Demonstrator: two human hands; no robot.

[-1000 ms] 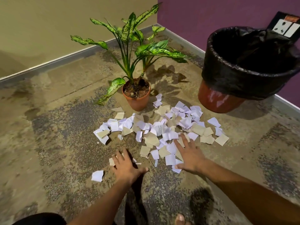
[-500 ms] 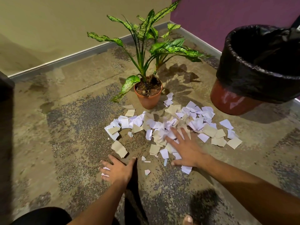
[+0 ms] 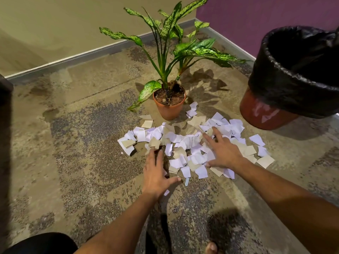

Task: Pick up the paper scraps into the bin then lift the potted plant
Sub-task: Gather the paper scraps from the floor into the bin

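Observation:
Several white and tan paper scraps [image 3: 185, 142] lie scattered on the floor in front of a potted plant [image 3: 169, 107] in a terracotta pot. My left hand [image 3: 156, 173] lies flat on the floor at the pile's near left edge, fingers straight, with a few scraps under it. My right hand [image 3: 222, 151] rests flat on the scraps at the right of the pile, fingers spread. A red bin [image 3: 293, 83] lined with a black bag stands at the right, tilted toward me.
The floor is mottled brown concrete. A beige wall [image 3: 73, 30] with a skirting runs along the back, and a purple wall [image 3: 256, 13] stands behind the bin. My bare toe [image 3: 211, 247] and dark knee [image 3: 40, 243] show at the bottom edge.
My left hand has swept from the lower left toward the pile, pushing stray scraps in. My right hand slid farther up over the scraps.

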